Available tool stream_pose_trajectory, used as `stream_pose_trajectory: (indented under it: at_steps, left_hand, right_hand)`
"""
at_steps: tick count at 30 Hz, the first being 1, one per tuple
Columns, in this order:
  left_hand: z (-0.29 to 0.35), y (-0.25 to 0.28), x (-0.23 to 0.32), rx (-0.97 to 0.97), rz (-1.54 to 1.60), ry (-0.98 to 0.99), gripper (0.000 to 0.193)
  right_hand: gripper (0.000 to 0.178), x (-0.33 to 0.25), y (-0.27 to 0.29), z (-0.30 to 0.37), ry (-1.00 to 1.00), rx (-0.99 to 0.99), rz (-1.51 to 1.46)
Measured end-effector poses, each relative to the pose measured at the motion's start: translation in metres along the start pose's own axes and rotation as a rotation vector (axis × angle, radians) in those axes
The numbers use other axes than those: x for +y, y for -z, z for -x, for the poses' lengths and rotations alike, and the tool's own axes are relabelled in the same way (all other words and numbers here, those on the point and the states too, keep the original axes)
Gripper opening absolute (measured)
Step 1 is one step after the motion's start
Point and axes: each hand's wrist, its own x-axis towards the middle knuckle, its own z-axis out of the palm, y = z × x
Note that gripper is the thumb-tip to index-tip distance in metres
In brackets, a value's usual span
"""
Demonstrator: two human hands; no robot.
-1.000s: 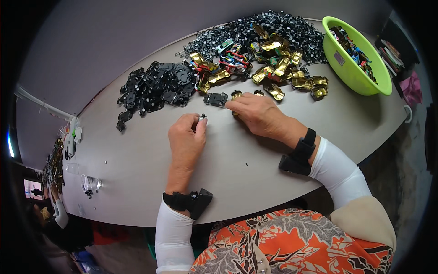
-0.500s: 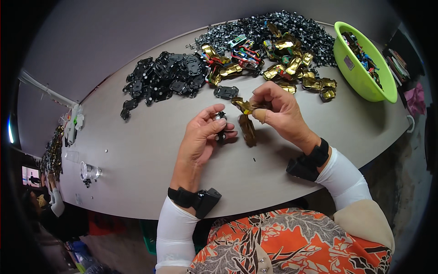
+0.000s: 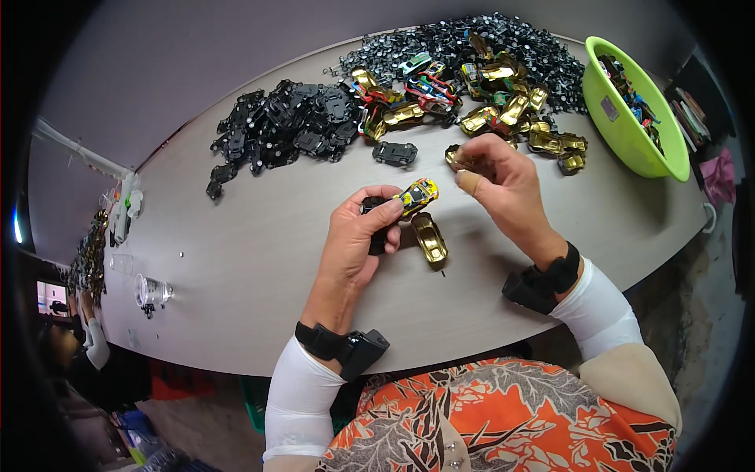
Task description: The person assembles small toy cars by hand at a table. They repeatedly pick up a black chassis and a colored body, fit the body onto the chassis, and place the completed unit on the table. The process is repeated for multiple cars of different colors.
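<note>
In my left hand (image 3: 358,228), closed, are a black toy car chassis (image 3: 373,206) and a yellow patterned toy car body (image 3: 419,194), the thumb pressing on the body's rear end. The fingers partly hide the chassis. My right hand (image 3: 507,181) is bent, with its fingertips closed at a gold toy car body (image 3: 454,156), which the fingers partly cover. A tan wrap covers the right thumb's tip. Just below the yellow body, a gold toy car body (image 3: 430,240) lies on the table. Beyond my hands sits a single black chassis (image 3: 395,153).
A heap of black chassis (image 3: 287,126) lies far left. Patterned and gold car bodies (image 3: 425,94) are piled centrally, before small wheel parts (image 3: 377,53). A green basin (image 3: 637,141) stands right. A clear cup (image 3: 151,291) is left; another person (image 3: 94,346) works beyond.
The yellow patterned body has passed from my right hand to my left, beside the chassis. My right hand has moved slightly right and has the gold body at its fingertips.
</note>
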Motion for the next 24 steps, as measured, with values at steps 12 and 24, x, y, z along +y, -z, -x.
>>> stream_pose_trajectory:
  at_steps: [12, 24]
  left_hand:
    - [0.007, -0.005, 0.005, -0.09, -0.085, 0.035, 0.022]
    - [0.009, -0.022, -0.019, 0.03, -0.815, -0.805, 0.024]
  right_hand:
    - [0.033, -0.02, -0.01, 0.01, 0.437, -0.321, 0.578]
    - [0.02, -0.001, -0.017, 0.015, -0.429, -0.061, -0.315]
